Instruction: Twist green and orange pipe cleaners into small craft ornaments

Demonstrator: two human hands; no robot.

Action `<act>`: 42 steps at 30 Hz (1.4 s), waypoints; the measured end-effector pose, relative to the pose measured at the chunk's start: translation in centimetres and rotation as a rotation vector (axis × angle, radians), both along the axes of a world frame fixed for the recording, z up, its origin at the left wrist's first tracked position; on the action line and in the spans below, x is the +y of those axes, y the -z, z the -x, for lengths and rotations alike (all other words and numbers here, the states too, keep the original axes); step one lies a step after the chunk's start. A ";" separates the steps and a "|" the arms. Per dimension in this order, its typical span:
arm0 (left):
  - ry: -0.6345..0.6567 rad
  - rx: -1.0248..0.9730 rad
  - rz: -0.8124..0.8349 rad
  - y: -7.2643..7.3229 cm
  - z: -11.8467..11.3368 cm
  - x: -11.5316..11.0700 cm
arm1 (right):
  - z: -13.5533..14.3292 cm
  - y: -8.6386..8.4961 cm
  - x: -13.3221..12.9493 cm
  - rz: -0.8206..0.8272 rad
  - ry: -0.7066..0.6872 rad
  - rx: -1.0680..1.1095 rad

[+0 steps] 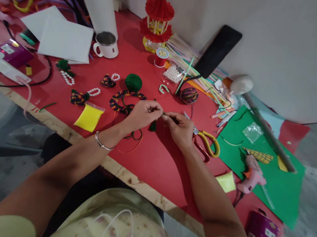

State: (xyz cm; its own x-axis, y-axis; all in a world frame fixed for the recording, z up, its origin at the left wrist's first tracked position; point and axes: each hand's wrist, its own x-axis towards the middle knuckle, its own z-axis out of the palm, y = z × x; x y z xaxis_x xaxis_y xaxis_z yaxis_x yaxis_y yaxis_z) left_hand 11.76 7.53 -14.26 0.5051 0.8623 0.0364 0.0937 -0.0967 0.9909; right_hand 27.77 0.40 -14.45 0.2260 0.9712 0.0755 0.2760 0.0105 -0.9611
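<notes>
Over the middle of the red table (157, 159), my left hand (146, 114) and my right hand (179, 128) meet fingertip to fingertip, both closed in a pinch. A short piece of dark green yarn (153, 126) hangs below the left fingers, and a thin dark bit of it shows between the fingertips. Just left of my left hand lies a braided multicolour yarn ring (114, 99), with a dark green yarn ball (133, 82) behind it. Yellow-handled scissors (208, 141) lie beside my right hand, blades pointing toward it. Loose strands curl under my left wrist.
Small yarn pieces with pearl loops (79, 97) and a yellow packet (89, 117) lie left. A multicolour yarn ball (189, 95), pearl bag (173, 73) and propped phone (218, 51) stand behind. A pink glue gun (252, 176) is right; a white mug (106, 45) is back left.
</notes>
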 end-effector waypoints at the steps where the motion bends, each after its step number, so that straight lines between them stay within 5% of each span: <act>1: -0.002 -0.001 0.000 0.0 0.0 0.0 | 0.0 0.0 0.0 0.002 0.002 -0.001; 22: -0.042 0.035 -0.107 -0.2 -0.2 -0.1 | 0.0 0.1 0.1 -0.035 0.028 -0.014; 42: -0.001 0.022 -0.024 0.4 -0.1 0.3 | 0.2 -0.1 -0.2 -0.184 0.061 -0.243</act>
State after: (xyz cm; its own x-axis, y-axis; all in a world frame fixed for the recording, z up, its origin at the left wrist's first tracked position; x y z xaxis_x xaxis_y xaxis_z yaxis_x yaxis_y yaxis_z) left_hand 11.86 7.81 -14.66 0.5051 0.8619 0.0458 0.1159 -0.1203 0.9859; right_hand 27.58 0.17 -14.32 0.2378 0.9214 0.3073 0.5026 0.1540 -0.8507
